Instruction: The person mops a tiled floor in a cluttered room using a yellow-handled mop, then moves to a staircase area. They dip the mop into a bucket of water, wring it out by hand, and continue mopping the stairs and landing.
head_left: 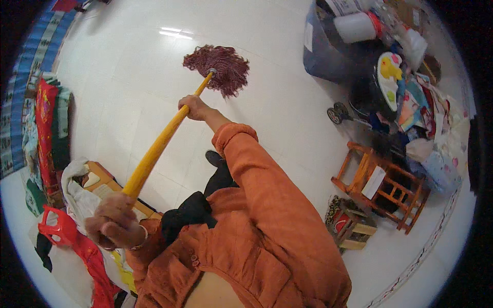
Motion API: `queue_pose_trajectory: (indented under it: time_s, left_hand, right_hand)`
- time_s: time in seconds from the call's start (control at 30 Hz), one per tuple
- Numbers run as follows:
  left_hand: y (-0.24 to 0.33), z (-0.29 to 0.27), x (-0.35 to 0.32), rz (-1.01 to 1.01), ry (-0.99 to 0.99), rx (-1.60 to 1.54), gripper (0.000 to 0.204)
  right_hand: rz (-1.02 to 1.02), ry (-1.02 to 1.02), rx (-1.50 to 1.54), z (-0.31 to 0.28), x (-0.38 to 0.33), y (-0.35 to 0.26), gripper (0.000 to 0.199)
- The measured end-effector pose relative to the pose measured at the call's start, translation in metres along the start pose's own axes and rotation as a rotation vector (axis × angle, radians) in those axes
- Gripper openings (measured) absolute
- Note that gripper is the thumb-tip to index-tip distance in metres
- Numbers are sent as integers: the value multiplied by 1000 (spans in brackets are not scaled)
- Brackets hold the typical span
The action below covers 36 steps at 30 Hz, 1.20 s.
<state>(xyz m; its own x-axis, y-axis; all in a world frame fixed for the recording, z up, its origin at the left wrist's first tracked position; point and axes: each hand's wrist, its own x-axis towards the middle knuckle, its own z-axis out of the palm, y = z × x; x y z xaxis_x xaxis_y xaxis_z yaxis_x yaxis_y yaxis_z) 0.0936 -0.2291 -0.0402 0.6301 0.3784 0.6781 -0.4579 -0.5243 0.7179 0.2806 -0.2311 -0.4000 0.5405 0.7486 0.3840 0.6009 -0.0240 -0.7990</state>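
A mop with a yellow handle (160, 141) slants across the middle of the head view. Its dark red string head (222, 68) lies spread on the pale tiled floor (277, 110), far ahead of me. Low on the pole, close to the mop head, my right hand (197, 108) is wrapped round the handle. My left hand (117, 220) closes on the upper end, near my body on the left, and is slightly blurred. Orange sleeves cover both arms, and the right arm stretches forward.
On the right stand a dark bin (328, 51) heaped with things, a small wheel (337, 113), a wooden chair (382, 185) and a wooden crate (352, 223). Along the left are a cardboard box (105, 179), a red plastic stool (56, 227) and blue striped fabric (31, 77).
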Motion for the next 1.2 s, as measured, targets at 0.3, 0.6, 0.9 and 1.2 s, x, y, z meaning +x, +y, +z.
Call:
queue_pose_trajectory:
  time_s: [0.3, 0.6, 0.9, 1.2]
  left_hand:
    - [57, 46, 31, -122, 63, 62, 27]
    - [64, 76, 35, -389, -60, -509, 17]
    - [71, 108, 1, -306, -577, -856, 19]
    - [63, 37, -33, -251, -1008, -1267, 18]
  right_hand:
    - [289, -4, -49, -109, -101, -58, 8]
    - [457, 340, -111, -176, -230, -100, 8]
    - [586, 635, -225, -156, -339, -159, 15]
    - [704, 938, -311, -27, -384, -244, 10]
